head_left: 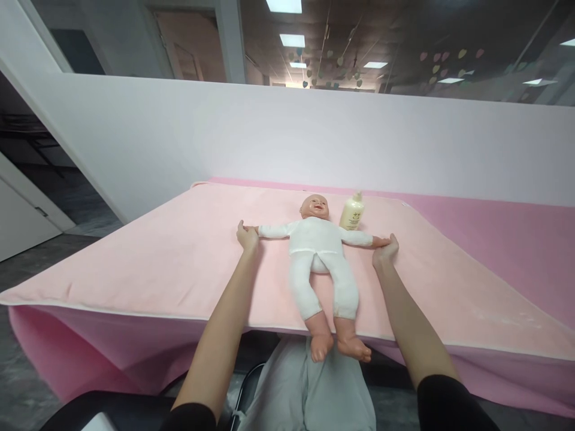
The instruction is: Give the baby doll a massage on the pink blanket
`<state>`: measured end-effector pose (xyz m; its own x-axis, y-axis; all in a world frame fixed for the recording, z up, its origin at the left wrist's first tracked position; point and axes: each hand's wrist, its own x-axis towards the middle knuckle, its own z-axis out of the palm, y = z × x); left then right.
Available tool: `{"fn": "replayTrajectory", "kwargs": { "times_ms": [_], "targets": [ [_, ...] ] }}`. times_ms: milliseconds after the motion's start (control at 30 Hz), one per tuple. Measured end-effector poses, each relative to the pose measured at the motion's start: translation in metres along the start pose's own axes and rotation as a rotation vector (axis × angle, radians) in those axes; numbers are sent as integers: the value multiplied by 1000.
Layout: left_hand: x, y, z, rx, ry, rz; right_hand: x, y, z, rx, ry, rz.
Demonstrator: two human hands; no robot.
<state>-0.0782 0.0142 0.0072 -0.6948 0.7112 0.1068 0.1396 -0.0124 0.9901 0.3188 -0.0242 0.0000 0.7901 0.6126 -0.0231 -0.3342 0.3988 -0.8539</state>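
A baby doll (pixel 317 236) with a white cloth body lies face up on a light pink blanket (pixel 179 251), its feet hanging past the front edge. Both its arms are stretched out sideways. My left hand (pixel 248 236) is closed around the doll's hand on the left side. On the other side, my right hand (pixel 386 250) grips the doll's other hand, with the thumb on top. Behind the doll's arm on the right stands a pale yellow pump bottle (pixel 351 212), close to its head and touched by neither hand.
A darker pink cloth (pixel 507 245) lies under the blanket and drapes over the table's front. A white partition (pixel 314 137) with glass above rises behind the table. Below the front edge are my legs (pixel 309 389) and a black chair (pixel 130 410).
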Motion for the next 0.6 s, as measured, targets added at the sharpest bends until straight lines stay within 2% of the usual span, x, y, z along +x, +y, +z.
{"fn": "replayTrajectory", "kwargs": {
  "times_ms": [133, 200, 267, 333, 400, 467, 533, 600],
  "targets": [
    [-12, 10, -3, 245, 25, 223, -25, -10, -6, -177, 224, -89],
    [-21, 16, -1, 300, 32, 354, -46, -18, -13, -215, 255, -75],
    [-33, 20, 5, 284, -30, 476, -74, -26, -23, -147, 189, 11],
    [-48, 22, 13, 233, -147, 583, -108, -36, -35, -13, 33, 158],
    [-63, 21, 23, 209, -303, 697, -145, -44, -46, 37, -153, 415],
    [-77, 17, 30, 242, -498, 810, -177, -49, -53, 42, -278, 586],
    [-84, 12, 35, 311, -659, 867, -201, -50, -54, 20, -337, 689],
    [-86, 7, 37, 373, -733, 859, -215, -46, -45, 23, -338, 758]
  ]
}}
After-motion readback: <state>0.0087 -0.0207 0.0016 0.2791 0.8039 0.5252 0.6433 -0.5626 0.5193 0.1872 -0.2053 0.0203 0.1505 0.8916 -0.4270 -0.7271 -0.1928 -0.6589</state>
